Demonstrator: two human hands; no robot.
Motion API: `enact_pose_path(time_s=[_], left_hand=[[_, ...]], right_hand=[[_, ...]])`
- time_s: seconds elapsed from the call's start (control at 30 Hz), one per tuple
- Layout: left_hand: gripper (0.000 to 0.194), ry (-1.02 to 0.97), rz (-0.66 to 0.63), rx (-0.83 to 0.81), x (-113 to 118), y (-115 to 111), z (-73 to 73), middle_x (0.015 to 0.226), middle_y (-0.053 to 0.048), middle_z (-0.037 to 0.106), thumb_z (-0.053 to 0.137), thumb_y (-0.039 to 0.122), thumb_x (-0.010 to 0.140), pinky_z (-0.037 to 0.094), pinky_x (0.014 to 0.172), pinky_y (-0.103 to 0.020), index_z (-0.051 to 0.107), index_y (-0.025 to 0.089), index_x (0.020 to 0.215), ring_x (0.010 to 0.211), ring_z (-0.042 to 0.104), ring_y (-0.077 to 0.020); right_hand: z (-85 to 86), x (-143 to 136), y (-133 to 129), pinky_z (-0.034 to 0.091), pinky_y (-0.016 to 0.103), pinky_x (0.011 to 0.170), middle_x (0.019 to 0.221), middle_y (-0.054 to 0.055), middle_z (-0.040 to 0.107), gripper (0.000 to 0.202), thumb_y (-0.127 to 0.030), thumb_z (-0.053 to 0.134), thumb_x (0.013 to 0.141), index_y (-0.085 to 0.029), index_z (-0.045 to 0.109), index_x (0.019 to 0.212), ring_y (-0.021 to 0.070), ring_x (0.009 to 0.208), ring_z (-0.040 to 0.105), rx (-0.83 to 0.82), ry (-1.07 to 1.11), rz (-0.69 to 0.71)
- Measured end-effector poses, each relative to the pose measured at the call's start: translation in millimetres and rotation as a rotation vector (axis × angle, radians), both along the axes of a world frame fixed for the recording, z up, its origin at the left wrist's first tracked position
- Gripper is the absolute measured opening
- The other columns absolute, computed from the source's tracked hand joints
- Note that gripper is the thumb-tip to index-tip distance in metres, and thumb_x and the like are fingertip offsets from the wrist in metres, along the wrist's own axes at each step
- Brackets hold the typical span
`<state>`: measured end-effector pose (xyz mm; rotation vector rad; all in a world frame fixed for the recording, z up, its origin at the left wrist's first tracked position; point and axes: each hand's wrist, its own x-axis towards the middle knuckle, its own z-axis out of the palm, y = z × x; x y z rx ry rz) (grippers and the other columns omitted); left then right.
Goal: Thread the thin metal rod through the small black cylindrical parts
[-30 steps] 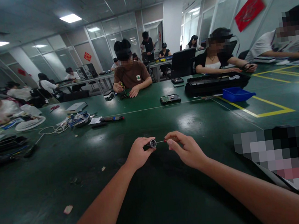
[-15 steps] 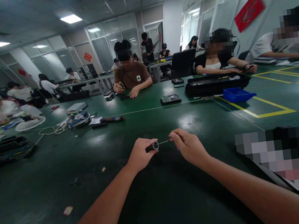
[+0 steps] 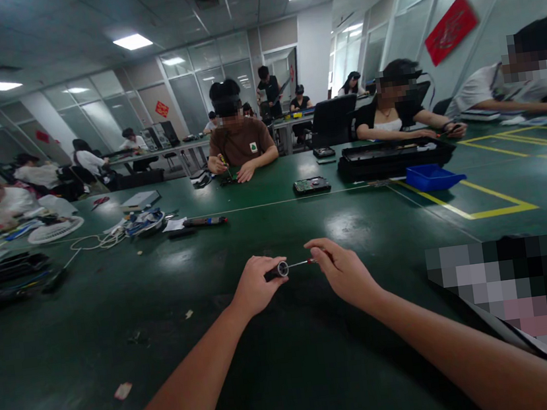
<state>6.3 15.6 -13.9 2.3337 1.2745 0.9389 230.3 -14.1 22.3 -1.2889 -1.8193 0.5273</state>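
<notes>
- the green table (image 3: pixel 246 388) is filling the foreground, its surface showing scuffs, scraps and glare.
- behind it, glass partitions (image 3: pixel 105 99) are running along the room, with a red wall hanging (image 3: pixel 451 29) showing at right.
- at far left, a white fan grille (image 3: pixel 56 230) is lying amid clutter, dark casings (image 3: pixel 12 270) sitting nearer.
- next, a pale flat box (image 3: pixel 140 201) is resting just behind a cable bundle (image 3: pixel 145 223).
- right of the cables, a dark rod-shaped tool (image 3: pixel 206 221) is lying flat.
- at centre, the left hand (image 3: pixel 254 290) is gripping a black cylinder (image 3: pixel 276 271) above the table, its round end facing the camera.
- beyond, a person in a brown shirt (image 3: pixel 242 142) is working at the far edge.
- the right hand (image 3: pixel 344 273) is pinching the red end of a thin-shafted tool (image 3: pixel 299 264), the shaft pointing left at the cylinder's rim; whether its tip is touching, i cannot tell.
- further right, a circuit-board unit (image 3: pixel 312 185) is lying flat, a long black housing (image 3: pixel 395 159) standing beyond it.
- a blue bin (image 3: pixel 433 176) is sitting before the housing, partly blocking it and the yellow tape (image 3: pixel 503 210).
- at near right, a pixelated patch (image 3: pixel 518 294) is hiding whatever is lying beneath.
</notes>
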Motion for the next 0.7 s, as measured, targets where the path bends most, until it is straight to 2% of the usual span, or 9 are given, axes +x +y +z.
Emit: enact_pose_path(time_s=[0.1,0.2,0.33,0.47,0.57,0.63,0.7], left_hand=[[0.041,-0.007,0.008,0.004,0.2,0.9,-0.9,0.112,-0.003,0.071,0.076,0.023,0.080,0.044,0.097,-0.042,0.068,0.027,0.119,0.105,0.061,-0.0229],[0.041,-0.026,0.035,-0.004,0.5,0.2,1.2,0.113,-0.004,0.071,0.076,0.022,0.079,0.044,0.097,-0.042,0.068,0.026,0.119,0.106,0.060,-0.0229],[0.040,-0.009,0.038,-0.012,1.5,-0.9,4.3,0.111,-0.004,0.072,0.076,0.021,0.079,0.045,0.096,-0.043,0.069,0.025,0.118,0.104,0.061,-0.0231],[0.039,0.015,0.011,0.007,1.1,-0.2,2.0,0.111,-0.004,0.072,0.076,0.023,0.079,0.044,0.096,-0.043,0.069,0.026,0.117,0.103,0.061,-0.0235],[0.040,0.025,0.007,0.010,-0.2,0.4,-0.4,0.112,-0.004,0.072,0.076,0.024,0.080,0.042,0.097,-0.044,0.068,0.027,0.119,0.104,0.061,-0.0236],[0.040,0.028,0.007,0.008,-0.8,0.6,-0.9,0.112,-0.003,0.072,0.076,0.025,0.080,0.042,0.098,-0.045,0.068,0.027,0.119,0.104,0.061,-0.0235],[0.040,0.028,0.005,0.007,-0.7,0.6,-0.6,0.112,-0.003,0.072,0.076,0.025,0.080,0.041,0.098,-0.044,0.068,0.028,0.119,0.104,0.061,-0.0233]], right_hand=[[-1.4,-0.7,-1.0,0.044,0.031,0.062,0.079,0.002,0.066,0.027,-0.031,0.043,0.096,-0.022,0.052,0.120,0.0186,0.065,0.061,0.027,0.032,0.032],[-2.3,-0.6,-1.0,0.046,0.031,0.064,0.079,0.002,0.065,0.023,-0.033,0.044,0.096,-0.022,0.054,0.113,0.0191,0.070,0.063,0.001,0.050,0.054],[-3.5,-1.0,1.1,0.043,0.031,0.058,0.070,0.000,0.063,0.026,-0.040,0.040,0.099,-0.023,0.059,0.102,0.0183,0.060,0.060,-0.051,0.022,0.024],[-5.4,-2.2,1.2,0.049,0.034,0.067,0.084,0.004,0.068,0.022,-0.033,0.047,0.095,-0.022,0.053,0.113,0.0205,0.073,0.065,0.030,0.070,0.024],[-5.6,-1.6,1.1,0.051,0.035,0.073,0.092,0.005,0.069,0.021,-0.033,0.049,0.094,-0.022,0.054,0.112,0.0217,0.082,0.067,0.042,0.094,0.034],[-5.0,-0.4,2.2,0.050,0.033,0.068,0.083,0.003,0.068,0.020,-0.038,0.047,0.096,-0.023,0.059,0.102,0.0206,0.075,0.066,-0.004,0.083,0.028],[-4.6,0.8,3.7,0.046,0.031,0.060,0.069,0.001,0.064,0.029,-0.043,0.042,0.098,-0.023,0.062,0.090,0.0189,0.063,0.063,-0.058,0.055,0.001]])
